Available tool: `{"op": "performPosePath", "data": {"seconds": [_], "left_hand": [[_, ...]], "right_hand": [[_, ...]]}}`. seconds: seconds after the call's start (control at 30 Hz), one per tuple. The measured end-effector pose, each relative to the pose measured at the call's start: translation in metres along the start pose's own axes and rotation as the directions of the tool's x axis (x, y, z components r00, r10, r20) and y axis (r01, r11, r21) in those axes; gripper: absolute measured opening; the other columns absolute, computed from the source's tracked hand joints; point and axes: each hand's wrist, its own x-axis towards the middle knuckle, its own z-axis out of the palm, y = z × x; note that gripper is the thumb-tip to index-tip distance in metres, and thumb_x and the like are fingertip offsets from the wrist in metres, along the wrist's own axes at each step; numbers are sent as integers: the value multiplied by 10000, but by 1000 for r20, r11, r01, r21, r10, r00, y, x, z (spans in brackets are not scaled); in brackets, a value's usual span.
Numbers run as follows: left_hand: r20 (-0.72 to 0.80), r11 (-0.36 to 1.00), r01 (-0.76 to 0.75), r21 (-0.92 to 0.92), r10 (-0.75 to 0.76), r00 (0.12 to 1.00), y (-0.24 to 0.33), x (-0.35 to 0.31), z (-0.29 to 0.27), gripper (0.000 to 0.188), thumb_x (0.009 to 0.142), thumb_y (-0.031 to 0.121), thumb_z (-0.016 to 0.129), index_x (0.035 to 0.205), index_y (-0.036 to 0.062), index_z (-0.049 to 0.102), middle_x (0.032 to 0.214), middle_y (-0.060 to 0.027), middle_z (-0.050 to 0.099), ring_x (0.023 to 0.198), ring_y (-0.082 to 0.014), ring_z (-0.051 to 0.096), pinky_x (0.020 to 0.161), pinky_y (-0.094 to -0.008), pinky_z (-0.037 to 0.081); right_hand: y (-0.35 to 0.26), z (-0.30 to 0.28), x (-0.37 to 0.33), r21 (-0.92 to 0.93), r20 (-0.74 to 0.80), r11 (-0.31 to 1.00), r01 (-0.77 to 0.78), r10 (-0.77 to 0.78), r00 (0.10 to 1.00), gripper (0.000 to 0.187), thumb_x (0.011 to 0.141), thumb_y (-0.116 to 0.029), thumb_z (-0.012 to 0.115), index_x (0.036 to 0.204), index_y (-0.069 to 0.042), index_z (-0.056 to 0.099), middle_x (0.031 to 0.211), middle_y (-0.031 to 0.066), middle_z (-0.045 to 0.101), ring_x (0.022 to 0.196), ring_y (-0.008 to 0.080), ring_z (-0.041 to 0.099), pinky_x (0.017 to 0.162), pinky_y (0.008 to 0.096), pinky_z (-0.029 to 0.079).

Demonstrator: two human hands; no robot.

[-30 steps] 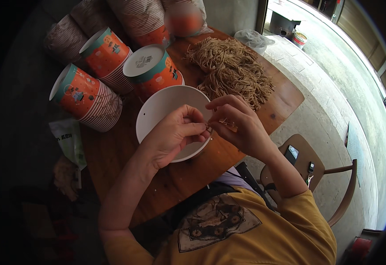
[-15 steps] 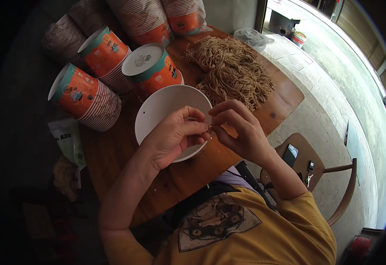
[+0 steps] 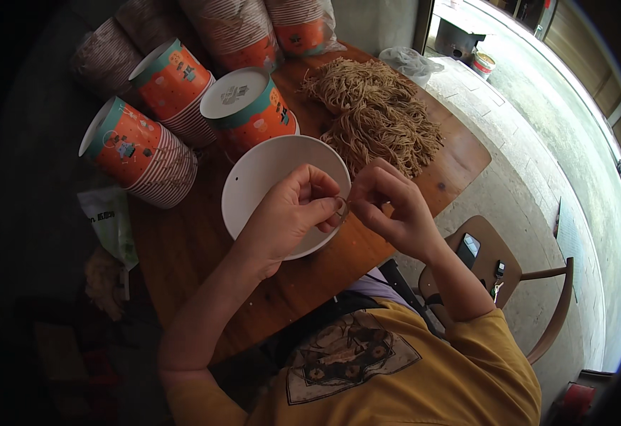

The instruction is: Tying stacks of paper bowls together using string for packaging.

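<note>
1. One thin strand (image 3: pixel 343 207), curved into a small loop, shows at the fingertips above the right rim of a white bowl (image 3: pixel 250 177).
2. The left hand (image 3: pixel 285 213) has its grip closed on this strand, thumb against bent forefinger, with the other fingers curled below.
3. The right hand (image 3: pixel 396 209) is just beside it, fingers bent and fingertips close to the strand; I cannot tell whether its grip has hold of the strand.
4. The bowl stands mouth up on a brown wooden bench (image 3: pixel 460 160), partly hidden by the left hand.
5. A heap of tan, noodle-like strands (image 3: pixel 378 117) lies on the bench beyond the right hand, near the bowl.
6. Three stacks of orange and teal paper tubs (image 3: pixel 246 117) stand upside down to the left of the heap, the nearest just behind the bowl; more stacks in clear wrapping (image 3: pixel 232 32) are behind them.
7. A crumpled clear bag (image 3: pixel 406 64) sits by the bench's far right edge.
8. To the right, a chair (image 3: pixel 506 238) carries a phone (image 3: pixel 469 248) and a small black object (image 3: pixel 500 268).
</note>
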Motion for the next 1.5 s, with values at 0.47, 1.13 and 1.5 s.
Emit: {"op": "performPosePath", "data": {"seconds": [0.47,1.13,1.5], "left_hand": [[38,999,32,39,-34,999,2,3,3,107,917,83,565,984,0,569,804,-8,580,709,-55,523,666,-208,448],[73,999,37,40,-40,997,-1,6,2,106,937,100,543,988,15,580,819,-1,581,709,-49,517,668,-195,451],[111,997,-64,32,60,992,-4,-1,5,173,911,54,559,1069,19,498,971,-41,559,860,-84,553,783,-240,472]], "right_hand": [[-11,-13,22,-263,107,928,263,-243,964,53,835,-39,649,881,-54,628,833,43,537,729,167,572,600,290,460],[-26,-10,3,-221,45,947,-233,249,967,182,833,-197,675,865,-24,627,698,59,598,594,158,575,585,288,470],[-20,-4,-1,312,133,815,-488,472,872,184,856,-197,665,839,-15,646,750,-29,604,708,24,521,649,200,424]]}}
